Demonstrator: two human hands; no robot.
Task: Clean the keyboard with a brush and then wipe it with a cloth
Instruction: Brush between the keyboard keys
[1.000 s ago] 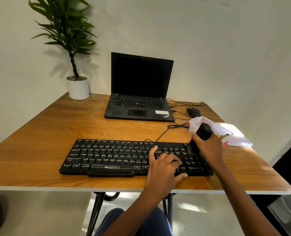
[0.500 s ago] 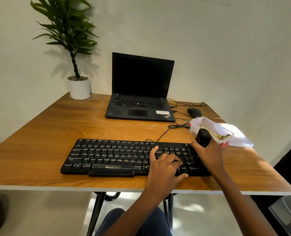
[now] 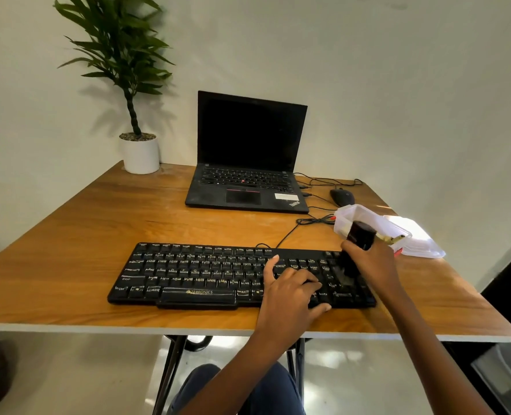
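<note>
Evidently brushing is in hand: the brush point(image 3: 359, 236) is gripped by the right hand point(image 3: 374, 265) at the 3 o'clock end of the keyboard point(image 3: 203, 274). The keyboard, near the 6 o'clock edge of the table point(image 3: 98, 235), is steadied by the flat left hand point(image 3: 290, 298). Strokes toward 9 o'clock seem needed next.

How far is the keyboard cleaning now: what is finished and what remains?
Nothing looks surely finished. In hand: the right hand grips the black brush, bristles on the right end of the keyboard, while the left hand rests on the keys. Left: the cloth wipe; neither hand holds a cloth.
</note>
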